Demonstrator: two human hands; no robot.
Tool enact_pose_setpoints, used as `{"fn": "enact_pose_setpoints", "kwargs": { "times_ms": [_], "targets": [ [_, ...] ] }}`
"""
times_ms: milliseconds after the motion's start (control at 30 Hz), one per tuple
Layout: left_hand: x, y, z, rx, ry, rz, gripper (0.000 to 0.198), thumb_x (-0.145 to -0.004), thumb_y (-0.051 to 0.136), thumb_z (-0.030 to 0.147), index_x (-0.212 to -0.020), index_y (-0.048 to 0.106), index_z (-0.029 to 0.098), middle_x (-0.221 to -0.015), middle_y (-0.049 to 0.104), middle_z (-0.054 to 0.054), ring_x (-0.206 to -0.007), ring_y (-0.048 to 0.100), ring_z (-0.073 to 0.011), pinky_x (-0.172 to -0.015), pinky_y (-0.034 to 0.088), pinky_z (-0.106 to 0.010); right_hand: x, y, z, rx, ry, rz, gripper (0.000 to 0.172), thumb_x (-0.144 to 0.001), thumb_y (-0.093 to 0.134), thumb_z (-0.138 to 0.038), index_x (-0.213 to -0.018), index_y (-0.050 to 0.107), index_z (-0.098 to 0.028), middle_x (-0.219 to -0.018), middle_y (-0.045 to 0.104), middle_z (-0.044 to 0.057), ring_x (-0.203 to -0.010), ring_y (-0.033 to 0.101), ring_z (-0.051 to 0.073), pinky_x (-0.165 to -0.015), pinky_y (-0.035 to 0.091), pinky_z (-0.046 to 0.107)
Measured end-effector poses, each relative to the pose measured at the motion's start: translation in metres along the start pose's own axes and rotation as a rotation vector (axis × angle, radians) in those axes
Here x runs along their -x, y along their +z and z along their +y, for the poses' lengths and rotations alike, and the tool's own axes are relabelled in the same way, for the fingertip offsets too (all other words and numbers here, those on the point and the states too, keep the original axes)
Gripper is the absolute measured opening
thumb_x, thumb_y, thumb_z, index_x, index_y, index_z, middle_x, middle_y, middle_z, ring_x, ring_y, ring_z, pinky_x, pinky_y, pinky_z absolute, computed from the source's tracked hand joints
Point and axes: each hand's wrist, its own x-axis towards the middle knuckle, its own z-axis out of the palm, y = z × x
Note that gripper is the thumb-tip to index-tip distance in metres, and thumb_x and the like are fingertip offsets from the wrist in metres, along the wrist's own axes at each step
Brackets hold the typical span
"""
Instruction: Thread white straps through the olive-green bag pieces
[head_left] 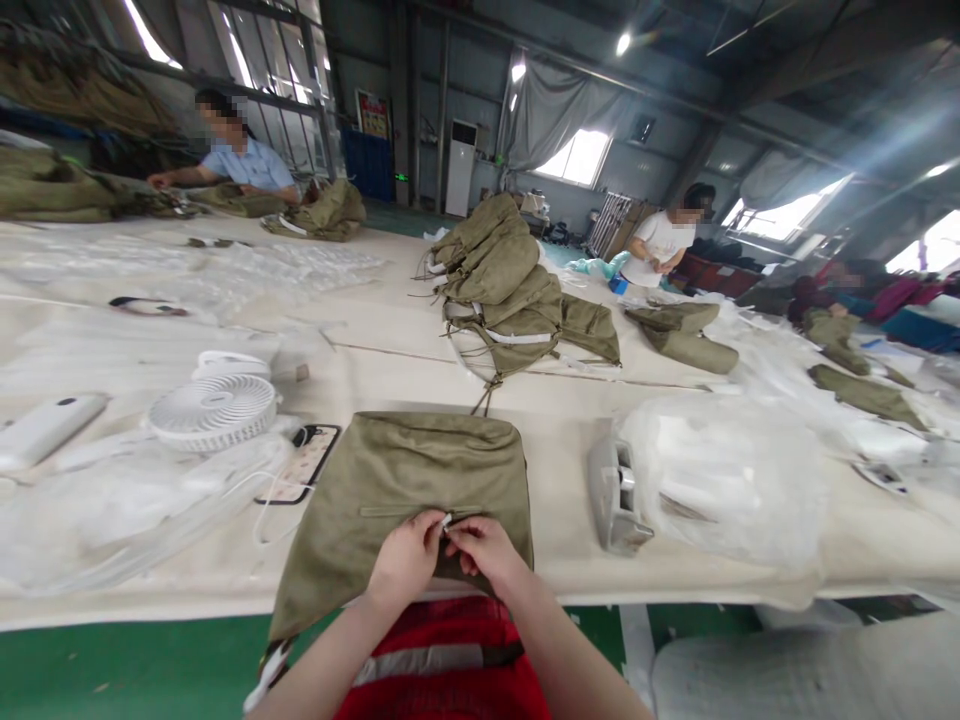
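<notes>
Left hand (407,553) and right hand (486,548) pinching a small white piece (447,521), olive cloth item (427,455) beneath them

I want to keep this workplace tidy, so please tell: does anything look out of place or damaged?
A phone lies oddly close to the nearest olive fabric, like a personal thing amid work. The fabric's left corner droops off the table. No damage stands out.

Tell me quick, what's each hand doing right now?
Left hand: closed, pinching a small white piece over the olive-green garment.
Right hand: closed beside it; exactly what it grips cannot be told.
</notes>
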Motion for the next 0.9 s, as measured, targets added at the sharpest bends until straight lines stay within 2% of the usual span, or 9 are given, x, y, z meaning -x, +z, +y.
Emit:
{"fn": "enact_pose_setpoints", "kwargs": {
  "times_ms": [100, 167, 233, 400, 533, 600, 700, 800, 900],
  "targets": [
    [-0.004, -0.007, 0.005, 0.31, -0.121, -0.196, 0.026, -0.087, 0.037, 0.025, -0.09, 0.062, 0.018, -0.071, 0.067, -0.001, -0.066, 0.062, -0.0136, -0.062, 0.049, -0.022, 0.0, 0.001, -0.004, 0.012, -0.022, -0.037, 0.029, -0.072, 0.059, -0.042, -0.075, 0.067, -0.015, -0.063, 0.064, 0.0, -0.038, 0.041, 0.004, -0.037, 0.027, 0.018],
    [-0.004, -0.009, 0.006, 0.443, -0.157, -0.233, 0.026, -0.086, 0.037, 0.029, -0.088, 0.061, 0.018, -0.065, 0.063, 0.001, -0.061, 0.06, -0.0131, -0.056, 0.048, -0.021, -0.002, 0.005, -0.008, 0.009, -0.035, -0.049, 0.025, -0.071, 0.059, -0.039, -0.07, 0.066, -0.015, -0.06, 0.062, -0.001, -0.038, 0.041, 0.004, -0.038, 0.027, 0.018],
    [-0.002, -0.01, 0.004, 0.472, -0.144, -0.182, 0.026, -0.085, 0.038, 0.03, -0.088, 0.061, 0.017, -0.065, 0.061, 0.001, -0.061, 0.059, -0.013, -0.055, 0.048, -0.021, -0.005, 0.009, -0.01, 0.01, -0.047, -0.046, 0.023, -0.07, 0.059, -0.037, -0.067, 0.065, -0.015, -0.058, 0.061, -0.002, -0.037, 0.04, 0.005, -0.038, 0.027, 0.018],
    [0.005, -0.006, -0.004, 0.336, -0.133, -0.035, 0.026, -0.084, 0.038, 0.024, -0.093, 0.061, 0.019, -0.066, 0.064, 0.0, -0.058, 0.06, -0.0128, -0.057, 0.047, -0.022, -0.015, 0.021, -0.008, 0.114, -0.033, 0.021, 0.021, -0.071, 0.055, -0.033, -0.062, 0.064, -0.016, -0.055, 0.06, -0.001, -0.037, 0.043, 0.007, -0.038, 0.029, 0.02],
    [0.009, -0.004, -0.006, 0.233, -0.092, 0.074, 0.024, -0.084, 0.042, 0.023, -0.096, 0.062, 0.019, -0.079, 0.07, -0.003, -0.072, 0.065, -0.0155, -0.071, 0.05, -0.025, -0.022, 0.026, -0.002, 0.181, -0.083, 0.158, 0.018, -0.066, 0.055, -0.024, -0.05, 0.059, -0.017, -0.046, 0.054, -0.002, -0.038, 0.041, 0.008, -0.041, 0.027, 0.022],
    [0.009, -0.003, -0.007, 0.201, -0.073, 0.082, 0.024, -0.084, 0.041, 0.021, -0.097, 0.061, 0.02, -0.08, 0.07, -0.003, -0.075, 0.065, -0.0161, -0.074, 0.05, -0.026, -0.022, 0.026, 0.0, 0.078, -0.088, 0.169, 0.016, -0.064, 0.055, -0.021, -0.048, 0.057, -0.017, -0.043, 0.048, -0.004, -0.038, 0.035, 0.006, -0.042, 0.024, 0.022],
    [0.009, 0.0, -0.01, 0.184, -0.066, 0.083, 0.025, -0.084, 0.04, 0.019, -0.1, 0.061, 0.02, -0.085, 0.07, -0.004, -0.079, 0.066, -0.0168, -0.077, 0.05, -0.028, -0.018, 0.027, 0.0, -0.24, 0.077, 0.082, 0.017, -0.062, 0.058, -0.026, -0.049, 0.049, -0.018, -0.042, 0.04, -0.008, -0.035, 0.022, 0.004, -0.039, 0.011, 0.023],
    [0.01, 0.003, -0.013, 0.2, -0.059, 0.118, 0.026, -0.083, 0.042, 0.017, -0.102, 0.059, 0.02, -0.093, 0.07, -0.004, -0.086, 0.066, -0.0165, -0.08, 0.049, -0.028, -0.014, 0.03, -0.001, -0.492, 0.182, 0.026, 0.02, -0.061, 0.061, -0.029, -0.054, 0.046, -0.018, -0.046, 0.04, -0.008, -0.035, 0.021, 0.003, -0.039, 0.007, 0.023],
    [0.012, 0.003, -0.014, 0.25, -0.093, 0.147, 0.033, -0.084, 0.044, 0.02, -0.117, 0.05, 0.019, -0.078, 0.069, 0.0, -0.071, 0.065, -0.0147, -0.069, 0.049, -0.025, -0.012, 0.035, -0.001, -0.586, 0.158, -0.022, 0.019, -0.062, 0.064, -0.031, -0.064, 0.054, -0.016, -0.047, 0.038, -0.01, -0.035, 0.02, 0.002, -0.039, 0.006, 0.022]
  ]
}}
